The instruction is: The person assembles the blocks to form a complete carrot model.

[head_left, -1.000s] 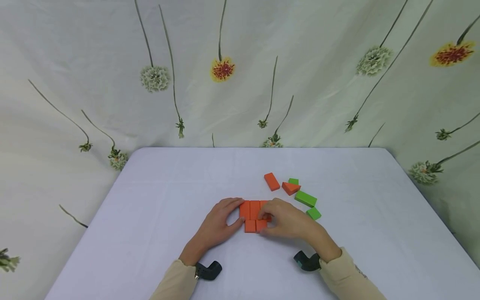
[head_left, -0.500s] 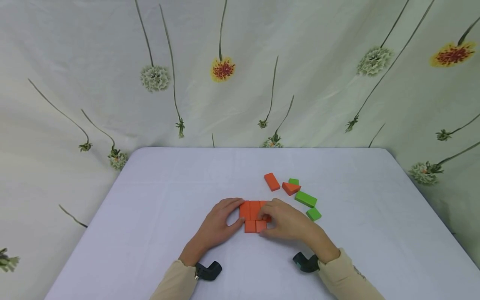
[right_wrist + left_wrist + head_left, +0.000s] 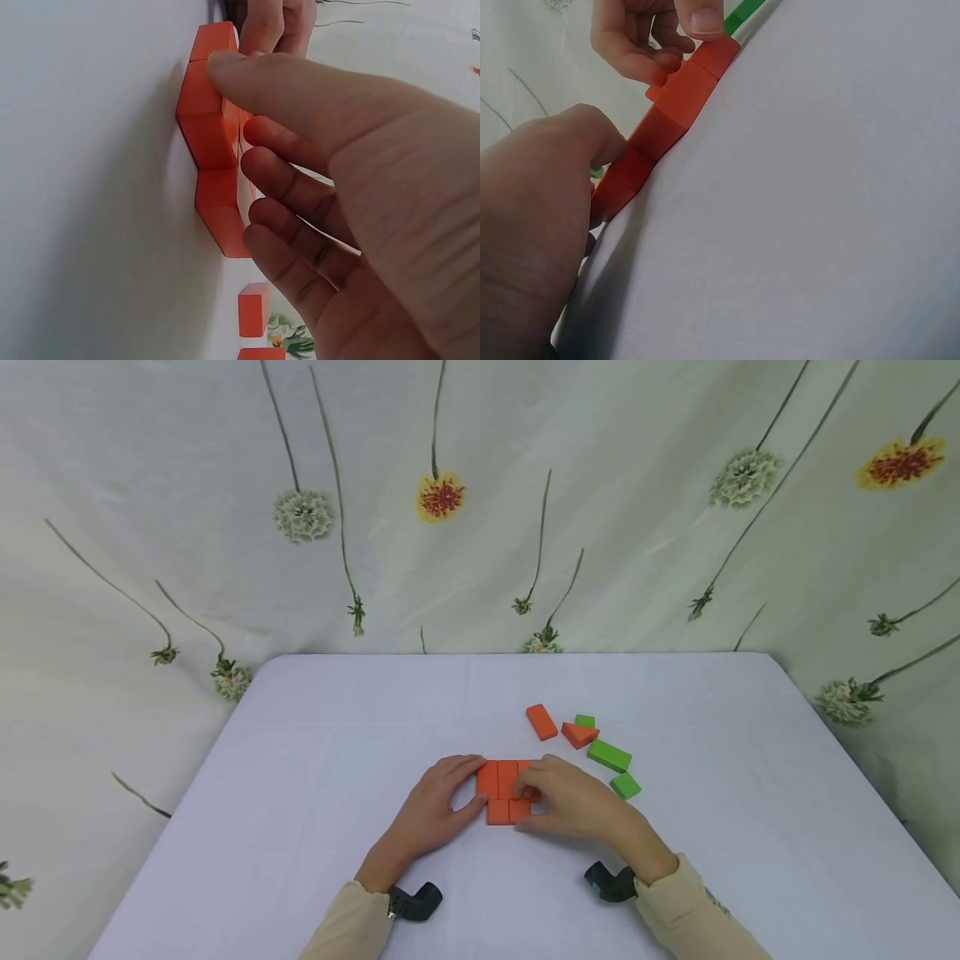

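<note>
The left hand [image 3: 438,797], thumb and fingers spread apart, touches the orange blocks [image 3: 487,779]. The right hand [image 3: 570,802] touches them too, but I can't tell if it pinches one.

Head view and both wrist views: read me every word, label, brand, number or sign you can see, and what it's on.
No text is readable in any view.
Right sleeve: a small dark marking, too small to read; I can't tell whether it is lettering.
Orange blocks and green blocks: no writing on the visible faces.
Backdrop: flowers, no writing visible.
</note>
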Tool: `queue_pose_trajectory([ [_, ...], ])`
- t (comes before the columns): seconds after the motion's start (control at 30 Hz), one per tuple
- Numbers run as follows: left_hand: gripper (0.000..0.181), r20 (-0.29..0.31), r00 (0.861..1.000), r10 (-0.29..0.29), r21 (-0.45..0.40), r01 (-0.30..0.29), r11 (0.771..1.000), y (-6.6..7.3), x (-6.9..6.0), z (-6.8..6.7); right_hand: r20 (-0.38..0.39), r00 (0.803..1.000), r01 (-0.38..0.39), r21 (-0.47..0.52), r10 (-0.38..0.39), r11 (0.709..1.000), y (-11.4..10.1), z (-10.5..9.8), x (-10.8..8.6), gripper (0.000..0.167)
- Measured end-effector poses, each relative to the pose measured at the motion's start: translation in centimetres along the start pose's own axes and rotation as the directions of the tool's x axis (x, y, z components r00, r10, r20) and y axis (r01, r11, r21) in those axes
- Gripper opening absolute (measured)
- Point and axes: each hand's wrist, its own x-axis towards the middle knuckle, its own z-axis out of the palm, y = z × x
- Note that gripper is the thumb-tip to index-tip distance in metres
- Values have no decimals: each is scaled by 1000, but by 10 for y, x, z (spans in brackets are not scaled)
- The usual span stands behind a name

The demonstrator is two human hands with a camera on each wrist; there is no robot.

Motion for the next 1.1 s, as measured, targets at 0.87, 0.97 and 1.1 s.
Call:
queue_pose_trajectory([
  [0.87,54,12,1000,-4,12,4,1000,1,0,-2,-444,871,-145,177,210,974,25,13,20,40],
  [0.97,54,19,1000,-9,9,8,1000,2,0,-2,-453,865,-153,176,218,973,29,14,21,43],
  [1.1,54,21,1000,-12,7,12,1000,3,0,-2,-419,875,-197,146,242,969,33,16,21,48],
])
